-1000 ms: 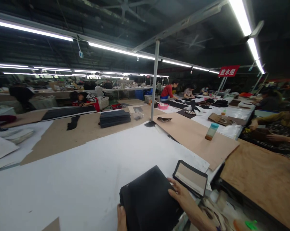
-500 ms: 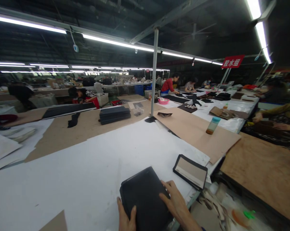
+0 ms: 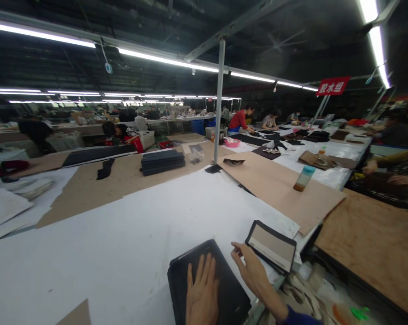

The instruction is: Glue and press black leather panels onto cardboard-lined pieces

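A stack of black flat pieces (image 3: 193, 271) lies on the white-covered table (image 3: 122, 234) right in front of me. My left hand (image 3: 200, 293) rests flat on top of the stack, fingers stretched out together. Just off the stack's right edge, my right hand (image 3: 249, 271) hovers with fingers apart and holds nothing. A single black-bordered piece with a tan face (image 3: 271, 246) lies a little to the right of that hand, near the table edge.
Brown board sheets (image 3: 278, 185) cover the table further on, with a teal-capped bottle (image 3: 304, 178) standing on one. A metal post (image 3: 219, 104) rises mid-table beside a dark stack (image 3: 162, 161). Several people work at tables behind and to the right.
My left hand moved from the stack's near edge onto its top and now lies flat. My right hand came off the stack and moved right, toward the tan-faced piece.
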